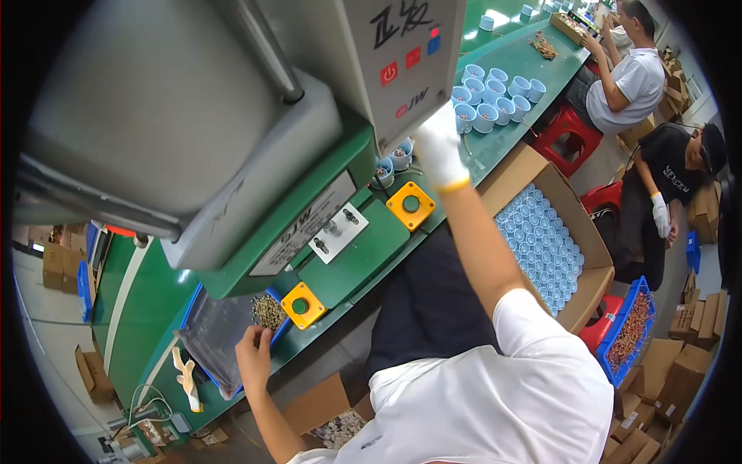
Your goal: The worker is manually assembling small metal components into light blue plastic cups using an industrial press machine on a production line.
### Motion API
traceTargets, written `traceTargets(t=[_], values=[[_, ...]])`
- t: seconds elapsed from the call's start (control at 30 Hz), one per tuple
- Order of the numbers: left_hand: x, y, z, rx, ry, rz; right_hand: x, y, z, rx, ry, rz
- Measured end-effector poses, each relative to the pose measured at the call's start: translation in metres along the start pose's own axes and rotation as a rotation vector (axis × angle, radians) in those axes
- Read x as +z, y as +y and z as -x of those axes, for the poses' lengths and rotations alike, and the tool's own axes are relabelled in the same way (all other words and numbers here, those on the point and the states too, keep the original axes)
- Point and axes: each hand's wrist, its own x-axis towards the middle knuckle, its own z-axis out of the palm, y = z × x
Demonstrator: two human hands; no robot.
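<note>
My bare left hand (253, 354) is at the near edge of a blue-rimmed tray (224, 329), its fingers bent and drawn together. Whatever they may hold is too small to make out. Small brass-coloured metal parts (268, 312) lie heaped in the tray's corner just beyond the fingertips. My right hand (440, 151), in a white glove with a yellow cuff, reaches forward beside the press machine's head (309, 216). Its fingers are hidden behind the machine's control panel (406, 62). Close by stand light-blue cups (485, 116) with small parts inside.
Two yellow button boxes (410, 206) with green buttons flank the machine's base. A white glove (186, 379) lies left of the tray. To my right, an open cardboard box (533, 166) holds many light-blue cups. Two people sit beyond, and a blue crate (645, 294) holds reddish parts.
</note>
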Motion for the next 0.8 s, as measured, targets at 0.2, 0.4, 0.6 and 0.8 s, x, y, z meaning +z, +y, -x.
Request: traceTargets(t=[0.2, 0.4, 0.6, 0.8], values=[[0.026, -0.014, -0.003, 0.1, 0.121, 0.203, 0.036, 0.054, -0.127, 0.053, -0.244, 0.487], [0.035, -0.006, -0.012, 0.156, 0.158, 0.101, 0.036, 0.136, -0.174, -0.059, -0.52, 1.014], [0.027, -0.018, 0.009, 0.063, 0.192, 0.096, 0.021, 0.066, -0.103, -0.465, -0.574, 1.047], [0.029, -0.007, -0.007, 0.142, 0.176, 0.07, -0.042, -0.004, 0.014, -0.698, -0.717, 0.864]])
